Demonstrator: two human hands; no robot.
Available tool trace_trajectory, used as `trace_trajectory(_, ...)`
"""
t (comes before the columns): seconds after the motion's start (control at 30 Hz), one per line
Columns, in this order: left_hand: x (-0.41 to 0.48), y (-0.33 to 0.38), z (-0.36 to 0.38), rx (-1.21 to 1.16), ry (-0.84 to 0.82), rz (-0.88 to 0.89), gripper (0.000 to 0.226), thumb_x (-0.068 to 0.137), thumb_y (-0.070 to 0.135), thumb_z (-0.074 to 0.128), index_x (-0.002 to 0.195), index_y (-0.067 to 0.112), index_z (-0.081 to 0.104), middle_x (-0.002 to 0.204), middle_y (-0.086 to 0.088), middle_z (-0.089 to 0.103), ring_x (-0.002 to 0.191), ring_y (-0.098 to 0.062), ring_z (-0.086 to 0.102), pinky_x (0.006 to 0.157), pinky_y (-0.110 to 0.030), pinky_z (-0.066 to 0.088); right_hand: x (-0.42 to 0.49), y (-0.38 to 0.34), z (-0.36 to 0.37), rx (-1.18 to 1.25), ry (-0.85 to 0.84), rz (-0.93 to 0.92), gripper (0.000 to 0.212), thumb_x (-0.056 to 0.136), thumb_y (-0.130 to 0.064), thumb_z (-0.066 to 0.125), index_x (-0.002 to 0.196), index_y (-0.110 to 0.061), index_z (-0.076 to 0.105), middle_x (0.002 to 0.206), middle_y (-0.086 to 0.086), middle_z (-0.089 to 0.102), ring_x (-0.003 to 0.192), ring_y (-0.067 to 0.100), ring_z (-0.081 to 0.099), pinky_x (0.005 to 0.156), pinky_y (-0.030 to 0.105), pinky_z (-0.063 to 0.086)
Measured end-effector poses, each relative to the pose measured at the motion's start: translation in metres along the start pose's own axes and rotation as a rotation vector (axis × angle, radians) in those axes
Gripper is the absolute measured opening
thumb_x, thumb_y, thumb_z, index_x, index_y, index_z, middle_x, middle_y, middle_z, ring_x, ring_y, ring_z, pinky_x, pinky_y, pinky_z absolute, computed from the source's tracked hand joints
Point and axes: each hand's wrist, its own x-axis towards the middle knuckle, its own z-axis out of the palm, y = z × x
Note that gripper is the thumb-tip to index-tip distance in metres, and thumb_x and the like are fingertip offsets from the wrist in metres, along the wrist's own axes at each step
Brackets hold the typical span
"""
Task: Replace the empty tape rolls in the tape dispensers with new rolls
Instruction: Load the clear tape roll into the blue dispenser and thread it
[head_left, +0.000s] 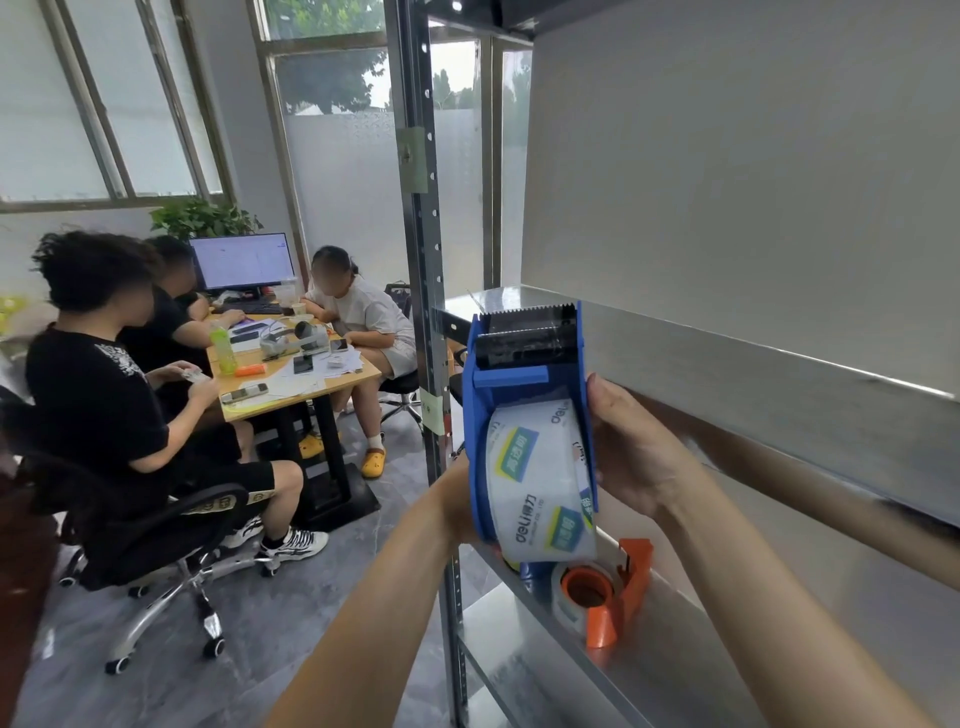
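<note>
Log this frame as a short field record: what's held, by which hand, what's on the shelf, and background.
held item: blue tape dispenser with a full printed tape roll inside
right hand: grip on the dispenser's right side
left hand: mostly hidden behind the dispenser's left side
on shelf: orange tape dispenser on the metal shelf
background: three seated people at a wooden table

Three seated people surround a cluttered wooden table.

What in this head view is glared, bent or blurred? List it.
Head view: daylight from the windows washes out the panes; wide-angle bending bows the shelf upright; glare streaks the metal shelf edge; faces at the table are blurred; the blue dispenser and tape roll between both hands stay sharp.
</note>
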Motion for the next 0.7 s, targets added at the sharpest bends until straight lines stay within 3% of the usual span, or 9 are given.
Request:
trace_trajectory(0.07, 0.002, -0.001, -0.004, 0.045, -0.023, 0.035, 0.029, 0.096, 0.01, 0.046, 0.069, 0.01, 0.057, 0.063, -0.007, 0.061, 0.054, -0.016, 0.059, 0.06, -0.027, 0.05, 0.0, 0.003, -0.001, 0.016, 0.017, -0.03, 0.049, 0.077, -0.049, 0.072, 0.111, -0.014, 0.071, 0.091, 0.008, 0.067, 0.095, 0.026, 0.037, 0.075, 0.033, 0.038)
trace_trajectory(0.13, -0.002, 0.002, -0.005, 0.105, -0.028, 0.078, 0.051, 0.095, 0.011, 0.044, 0.048, 0.011, 0.063, 0.047, -0.005, 0.06, 0.039, -0.013, 0.058, 0.048, -0.021, 0.048, -0.001, 0.005, 0.0, 0.038, 0.039, -0.042, 0.048, 0.078, -0.049, 0.072, 0.112, -0.015, 0.071, 0.093, 0.007, 0.067, 0.097, 0.024, 0.031, 0.079, 0.035, 0.034)
trace_trajectory(0.2, -0.005, 0.002, -0.004, 0.082, -0.075, 0.115, 0.066, 0.096, 0.009, 0.038, 0.033, 0.009, 0.058, 0.032, -0.002, 0.053, 0.026, -0.009, 0.051, 0.033, -0.016, 0.04, -0.001, 0.006, 0.001, 0.057, 0.076, -0.046, 0.049, 0.075, -0.05, 0.074, 0.109, -0.016, 0.072, 0.091, 0.006, 0.068, 0.091, 0.022, 0.04, 0.079, 0.035, 0.038)
trace_trajectory(0.3, -0.008, 0.007, -0.006, 0.22, -0.017, 0.19, 0.058, 0.097, 0.007, 0.037, 0.041, 0.005, 0.052, 0.028, 0.001, 0.047, 0.023, -0.004, 0.045, 0.034, -0.015, 0.038, 0.0, 0.009, 0.005, 0.039, 0.152, -0.074, 0.051, 0.067, -0.053, 0.078, 0.103, -0.017, 0.075, 0.097, 0.007, 0.073, 0.088, 0.024, 0.065, 0.08, 0.033, 0.053)
trace_trajectory(0.4, -0.021, 0.013, -0.011, 0.254, -0.142, 0.223, 0.077, 0.097, 0.006, 0.035, 0.021, 0.01, 0.047, 0.026, -0.001, 0.046, 0.018, -0.004, 0.041, 0.032, -0.012, 0.036, 0.001, 0.008, 0.016, 0.057, 0.179, -0.104, 0.042, 0.069, -0.048, 0.076, 0.098, -0.018, 0.077, 0.097, 0.007, 0.074, 0.088, 0.019, 0.071, 0.075, 0.03, 0.057)
trace_trajectory(0.47, -0.015, 0.007, -0.013, 0.413, -0.281, 0.129, 0.06, 0.097, 0.0, 0.035, 0.044, 0.004, 0.062, 0.054, -0.013, 0.064, 0.023, -0.001, 0.047, 0.055, -0.01, 0.048, 0.002, 0.006, 0.021, 0.08, 0.207, -0.124, 0.03, 0.077, -0.04, 0.063, 0.091, -0.018, 0.079, 0.092, 0.005, 0.075, 0.085, 0.018, 0.072, 0.07, 0.028, 0.057)
trace_trajectory(0.53, -0.007, 0.005, -0.017, 0.415, -0.21, -0.049, 0.015, 0.091, -0.004, 0.049, 0.094, -0.004, 0.065, 0.086, -0.011, 0.07, 0.04, 0.001, 0.058, 0.07, -0.018, 0.053, 0.004, 0.003, 0.025, 0.096, 0.23, -0.134, 0.035, 0.086, -0.032, 0.047, 0.086, -0.018, 0.079, 0.089, 0.004, 0.076, 0.082, 0.017, 0.072, 0.068, 0.027, 0.056)
trace_trajectory(0.63, -0.005, 0.004, -0.028, 0.559, -0.245, -0.044, 0.019, 0.09, 0.002, 0.051, 0.086, 0.013, 0.066, 0.061, 0.007, 0.071, 0.065, -0.012, 0.064, 0.065, -0.025, 0.056, 0.008, 0.003, 0.026, 0.121, 0.272, -0.15, 0.038, 0.087, -0.031, 0.043, 0.085, -0.017, 0.079, 0.088, 0.006, 0.075, 0.081, 0.019, 0.072, 0.066, 0.028, 0.057)
trace_trajectory(0.7, 0.001, 0.001, -0.041, 0.561, -0.144, 0.044, 0.023, 0.087, -0.003, 0.054, 0.087, 0.017, 0.066, 0.076, 0.003, 0.073, 0.071, -0.011, 0.068, 0.071, -0.031, 0.059, 0.009, 0.005, 0.025, 0.135, 0.302, -0.157, 0.037, 0.086, -0.031, 0.045, 0.088, -0.015, 0.078, 0.091, 0.008, 0.075, 0.082, 0.021, 0.072, 0.066, 0.029, 0.057)
